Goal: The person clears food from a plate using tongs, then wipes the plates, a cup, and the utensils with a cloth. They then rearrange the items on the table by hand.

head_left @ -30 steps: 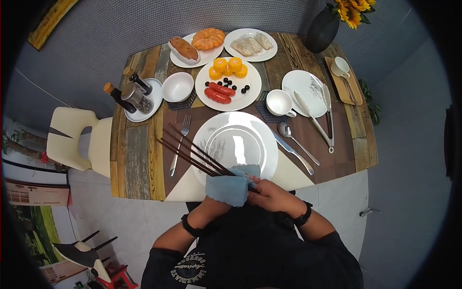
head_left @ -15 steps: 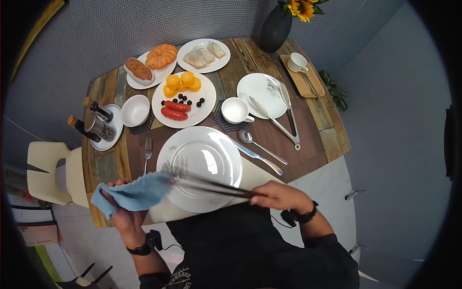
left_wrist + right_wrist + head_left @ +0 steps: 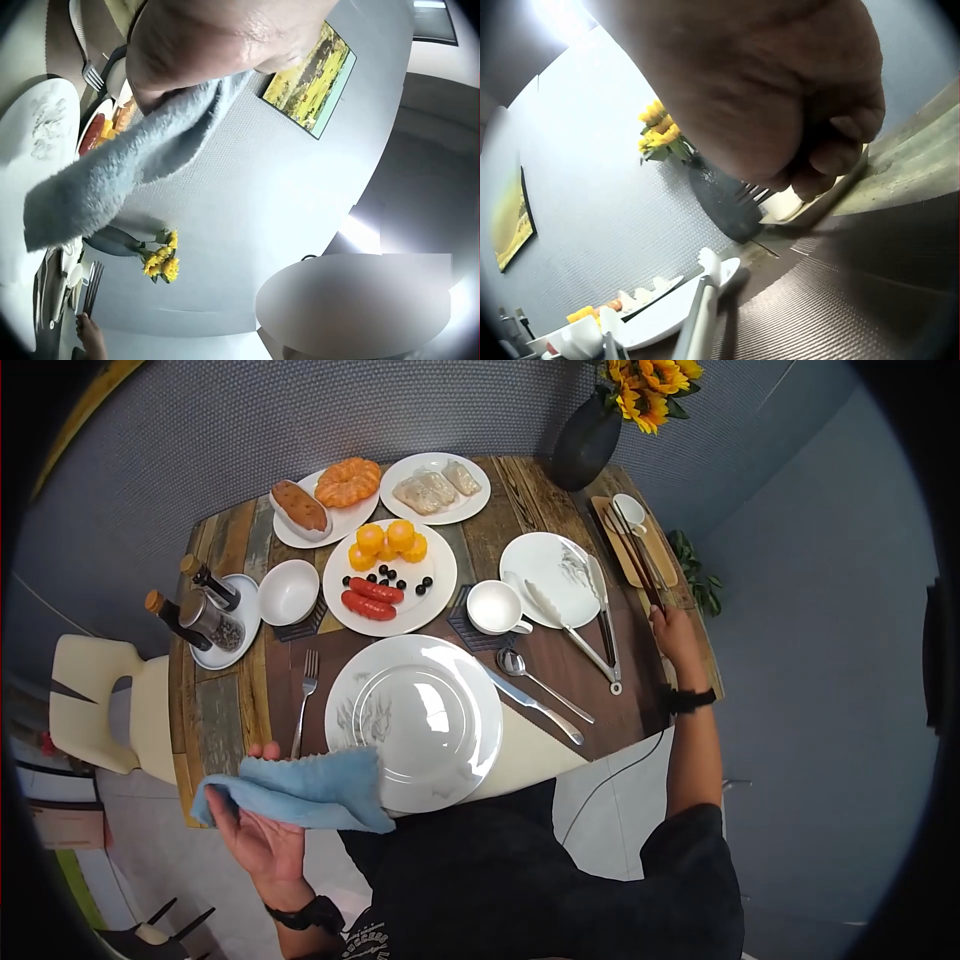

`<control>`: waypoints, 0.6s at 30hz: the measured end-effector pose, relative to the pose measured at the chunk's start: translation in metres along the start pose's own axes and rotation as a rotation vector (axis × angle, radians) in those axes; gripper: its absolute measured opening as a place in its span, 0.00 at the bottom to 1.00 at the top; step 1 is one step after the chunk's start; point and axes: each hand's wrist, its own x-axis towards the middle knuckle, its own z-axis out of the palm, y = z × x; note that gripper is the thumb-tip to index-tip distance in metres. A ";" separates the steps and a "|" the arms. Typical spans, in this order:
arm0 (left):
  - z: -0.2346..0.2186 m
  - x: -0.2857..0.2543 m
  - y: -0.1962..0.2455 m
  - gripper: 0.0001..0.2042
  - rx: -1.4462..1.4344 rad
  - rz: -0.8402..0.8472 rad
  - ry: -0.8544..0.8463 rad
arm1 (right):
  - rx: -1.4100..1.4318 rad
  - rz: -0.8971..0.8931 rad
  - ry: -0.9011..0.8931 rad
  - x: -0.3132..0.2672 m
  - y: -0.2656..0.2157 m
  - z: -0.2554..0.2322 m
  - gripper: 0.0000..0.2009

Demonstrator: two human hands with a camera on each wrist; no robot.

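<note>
My left hand (image 3: 265,845) is at the table's near left edge, holding a light blue cloth (image 3: 320,790) between thumb and fingers. The cloth hangs over the palm toward the large white plate (image 3: 415,710) and overlaps its rim in the head view. On the far right, my right hand (image 3: 677,640) grips several dark brown chopsticks (image 3: 645,565) by one end. Their other ends lie over the wooden tray (image 3: 662,550), beside a small white cup (image 3: 630,510). In the right wrist view the curled fingers (image 3: 836,154) hide most of the chopsticks.
A fork (image 3: 310,680), knife (image 3: 540,710) and spoon (image 3: 545,685) flank the big plate. Tongs (image 3: 580,635) lie across a smaller plate (image 3: 535,550), left of my right hand. Behind are a cup (image 3: 493,605), bowl (image 3: 289,592), food plate (image 3: 340,560), and vase (image 3: 587,445).
The hands have parted. My right hand has carried the chopsticks out of the cloth and over to the tray at the right; my left hand has moved left with the cloth.
</note>
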 end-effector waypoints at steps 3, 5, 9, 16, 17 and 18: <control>-0.001 -0.006 0.003 0.34 -0.014 -0.052 0.031 | -0.086 0.047 0.028 0.020 -0.007 0.011 0.18; -0.001 -0.011 0.003 0.34 -0.006 -0.111 0.002 | -0.116 0.067 0.045 0.030 -0.004 0.021 0.18; 0.001 -0.021 0.000 0.32 -0.060 -0.083 0.090 | -0.137 0.051 0.029 0.045 0.014 0.039 0.18; -0.022 -0.027 -0.019 0.25 0.097 -0.043 0.016 | -0.005 0.150 -0.050 0.045 0.007 0.031 0.24; -0.017 -0.024 -0.020 0.25 0.105 -0.016 -0.036 | -0.007 0.151 -0.052 0.043 0.005 0.027 0.24; -0.015 -0.020 -0.022 0.25 0.105 -0.019 -0.034 | -0.010 0.154 -0.044 0.040 0.003 0.022 0.26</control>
